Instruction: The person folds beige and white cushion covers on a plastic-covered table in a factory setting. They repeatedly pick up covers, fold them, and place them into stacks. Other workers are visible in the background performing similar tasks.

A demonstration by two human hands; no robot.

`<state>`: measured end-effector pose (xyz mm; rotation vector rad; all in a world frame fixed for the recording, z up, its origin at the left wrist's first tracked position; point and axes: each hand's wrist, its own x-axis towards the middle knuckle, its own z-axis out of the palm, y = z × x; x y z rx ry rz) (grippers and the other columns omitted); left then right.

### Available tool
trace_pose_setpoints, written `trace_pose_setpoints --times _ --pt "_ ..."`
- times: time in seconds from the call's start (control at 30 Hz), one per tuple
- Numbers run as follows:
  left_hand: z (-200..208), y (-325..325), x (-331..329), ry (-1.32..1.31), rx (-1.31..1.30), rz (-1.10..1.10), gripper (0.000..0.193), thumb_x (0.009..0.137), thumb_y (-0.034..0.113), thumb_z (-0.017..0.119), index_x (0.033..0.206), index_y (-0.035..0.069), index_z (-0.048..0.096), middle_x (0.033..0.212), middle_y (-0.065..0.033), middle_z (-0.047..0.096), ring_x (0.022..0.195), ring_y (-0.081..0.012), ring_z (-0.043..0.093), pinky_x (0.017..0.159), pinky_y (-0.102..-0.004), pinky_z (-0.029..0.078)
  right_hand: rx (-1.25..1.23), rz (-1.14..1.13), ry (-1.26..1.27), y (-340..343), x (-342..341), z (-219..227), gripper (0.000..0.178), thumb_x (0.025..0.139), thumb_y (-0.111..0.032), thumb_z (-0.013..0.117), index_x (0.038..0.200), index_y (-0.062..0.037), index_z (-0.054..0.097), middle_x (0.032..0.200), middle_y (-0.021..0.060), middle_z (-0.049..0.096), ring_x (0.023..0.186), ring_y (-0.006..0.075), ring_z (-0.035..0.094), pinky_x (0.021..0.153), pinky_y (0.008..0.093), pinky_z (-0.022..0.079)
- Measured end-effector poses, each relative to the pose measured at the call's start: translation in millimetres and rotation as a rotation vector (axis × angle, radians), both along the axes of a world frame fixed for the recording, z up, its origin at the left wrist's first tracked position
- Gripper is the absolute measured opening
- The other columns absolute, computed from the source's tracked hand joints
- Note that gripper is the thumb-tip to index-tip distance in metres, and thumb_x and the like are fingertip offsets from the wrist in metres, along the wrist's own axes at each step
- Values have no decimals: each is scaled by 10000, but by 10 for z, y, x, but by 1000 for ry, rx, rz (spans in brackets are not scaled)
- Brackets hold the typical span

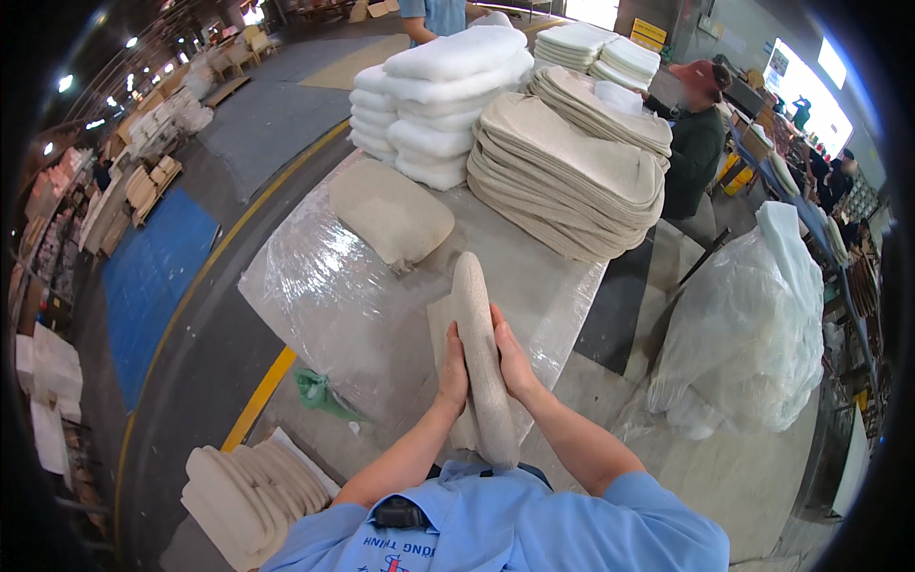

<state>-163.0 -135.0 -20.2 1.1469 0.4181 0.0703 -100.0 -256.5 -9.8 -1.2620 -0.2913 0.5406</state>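
Left hand (455, 370) and right hand (513, 357) clamped on opposite sides of a beige fabric cushion (481, 353), palms facing inward, fingers pointing away from the body. Cushion held on its long edge over the near part of the table (562, 296), one rounded end toward the far edge, the other close to the blue shirt (534, 515); contact between its underside and the tabletop impossible to tell from above. For good handling, probably best to press evenly from both sides, match the palms along the length, and spread the filling without creasing the fabric. Watch the narrow upper side for bulges or a twist. Better to lift before turning than to drag across the clear plastic film (319, 248) near the table's left edge, with its likely cling. Keep well apart from the second beige cushion (391, 214), lying flat toward that same left edge, from the stack of beige fabric covers (567, 181) at the far right corner, and from the white padding stack (434, 105) toward the far left corner.
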Motion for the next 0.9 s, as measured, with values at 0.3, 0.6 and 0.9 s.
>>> trace_pose_setpoints --times 0.3,0.6,0.9 --pt "-57 286 638 -139 -63 16 767 1173 559 274 1750 75 129 1793 -131 222 1643 -275 231 1334 -400 210 5 -68 1 487 509 -441 734 1181 -545 271 1760 -117 133 1812 105 180 1659 263 181 1349 377 145" --pt "-1154 482 529 53 -208 24 626 1167 488 389 1642 81 391 1548 -93 530 1394 -218 528 1221 -377 411 -177 -118 -147 579 405 -1111 847 1141 -632 282 1726 -22 224 1785 160 272 1651 309 238 1332 399 199" --pt "-1465 582 441 129 -102 19 558 1165 483 392 1526 76 518 1410 -96 630 1268 -202 616 1121 -355 507 -135 -179 -109 581 414 -1101 706 1173 -462 324 1711 -8 275 1758 182 337 1639 303 284 1331 374 199"
